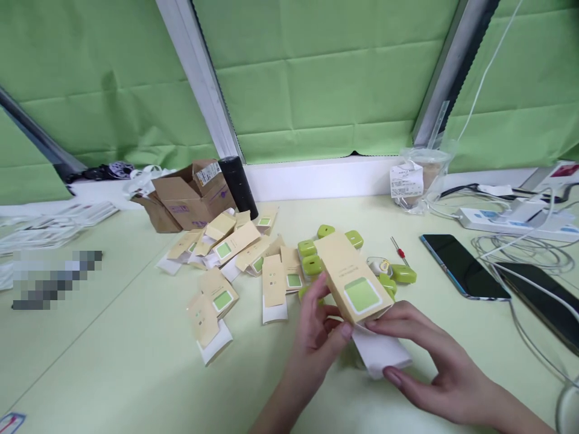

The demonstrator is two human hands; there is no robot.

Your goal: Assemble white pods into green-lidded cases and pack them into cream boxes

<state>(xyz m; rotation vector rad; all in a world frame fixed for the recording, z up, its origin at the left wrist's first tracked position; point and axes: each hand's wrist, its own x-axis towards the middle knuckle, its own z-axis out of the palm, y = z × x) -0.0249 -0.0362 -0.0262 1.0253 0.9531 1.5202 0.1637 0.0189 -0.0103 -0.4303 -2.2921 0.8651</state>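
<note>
A slim tan cardboard box (346, 265) with a green-and-white square print is held up, tilted, between both hands. My left hand (316, 337) is closed round its left side, the thumb at the near end. My right hand (429, 355) has its fingers at that near end and its thumb on the white flap (382, 349) that hangs out below. Behind the box lie several small green plastic devices (312, 265), partly hidden by it. A white device part with a yellow ring (379, 266) lies to their right.
Several similar tan boxes (237, 241), some with flaps out, are heaped at left. Behind them stand an open brown carton (194, 196) and a black cylinder (238, 187). A red-handled screwdriver (400, 251), phones (464, 265), cables and a power strip (520, 223) lie at right.
</note>
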